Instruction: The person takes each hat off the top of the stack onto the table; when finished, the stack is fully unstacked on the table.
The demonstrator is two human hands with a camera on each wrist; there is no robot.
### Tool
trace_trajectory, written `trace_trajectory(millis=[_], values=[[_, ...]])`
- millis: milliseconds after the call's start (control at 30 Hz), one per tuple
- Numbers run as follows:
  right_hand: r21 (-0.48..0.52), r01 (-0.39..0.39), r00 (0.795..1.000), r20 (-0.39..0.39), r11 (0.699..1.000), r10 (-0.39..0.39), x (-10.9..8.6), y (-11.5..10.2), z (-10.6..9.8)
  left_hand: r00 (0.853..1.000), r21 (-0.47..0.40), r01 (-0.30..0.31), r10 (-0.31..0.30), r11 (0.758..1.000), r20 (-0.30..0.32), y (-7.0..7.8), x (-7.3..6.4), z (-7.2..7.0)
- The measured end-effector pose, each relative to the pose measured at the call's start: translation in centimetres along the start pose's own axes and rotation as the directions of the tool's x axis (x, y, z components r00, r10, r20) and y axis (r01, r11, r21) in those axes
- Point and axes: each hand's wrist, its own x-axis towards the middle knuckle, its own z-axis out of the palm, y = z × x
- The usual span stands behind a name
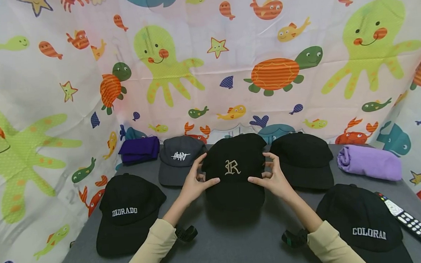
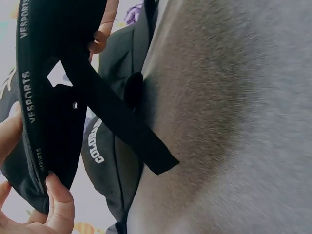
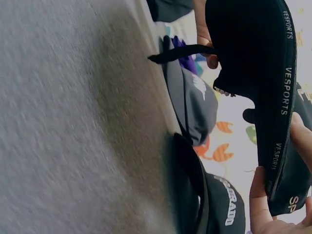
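Note:
A black baseball cap (image 1: 232,194) with a gold letter R on its front is held up above the table between both hands. My left hand (image 1: 196,184) pinches its left side, thumb in front and fingers on the outer edge. On the opposite side, my right hand (image 1: 275,177) pinches it the same way. The left wrist view shows the inside of the cap (image 2: 36,112), with VESPORTS lettering on the inner band. A loose black strap (image 2: 122,117) dangles from the back, its end free. The same strap (image 3: 183,52) hangs out in the right wrist view.
Other caps surround the held one: a black cap (image 1: 129,221) at left, a grey cap (image 1: 181,153) behind, a black cap (image 1: 303,162) behind right, and a COLORADO-style cap (image 1: 360,219) at right. Beside them lie purple cloth (image 1: 139,150), lilac cloth (image 1: 369,163) and a remote control (image 1: 409,220).

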Motion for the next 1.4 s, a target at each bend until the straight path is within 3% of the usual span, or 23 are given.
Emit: trace_trajectory(millis=[600,833,1100,1400], values=[[-0.071,-0.072,0.996,0.056,0.995,0.076,-2.1,-1.3,3.3,0.999,0.049,0.043,-0.043,0.998,0.001,-0.2,-3.8,-2.0],[-0.115,-0.159,0.984,0.061,0.981,0.167,-3.1,-1.8,5.0,0.997,0.070,0.083,-0.082,0.994,-0.012,-3.8,-5.0,-2.7],[-0.149,-0.190,0.977,0.070,0.970,0.202,-3.9,-0.9,7.2,0.986,0.135,0.156,-0.163,0.979,0.040,-1.6,-7.2,-4.1],[-0.175,-0.151,0.979,0.110,0.973,0.172,-4.2,-0.4,9.3,0.977,0.193,0.197,-0.209,0.961,0.041,-5.4,-8.6,-5.9]])
